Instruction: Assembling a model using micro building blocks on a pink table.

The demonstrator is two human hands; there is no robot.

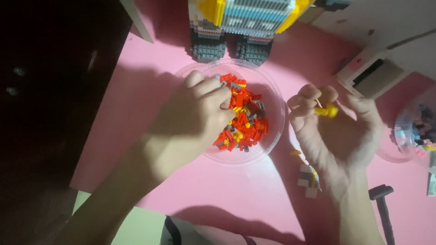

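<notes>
From the head view, centre frame, my left hand (200, 111) digs curled fingers into the clear plastic bowl (272, 136) of tiny red, yellow and grey bricks (243, 122). At right, my right hand (334, 124) pinches a small yellow brick piece (327, 110). I judge it light, rigid and easily dropped, best held by its flat sides.

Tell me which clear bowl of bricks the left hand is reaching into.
The central clear bowl of mostly red bricks; the left hand is in it. The other bowl, at the right edge, is untouched.
</notes>
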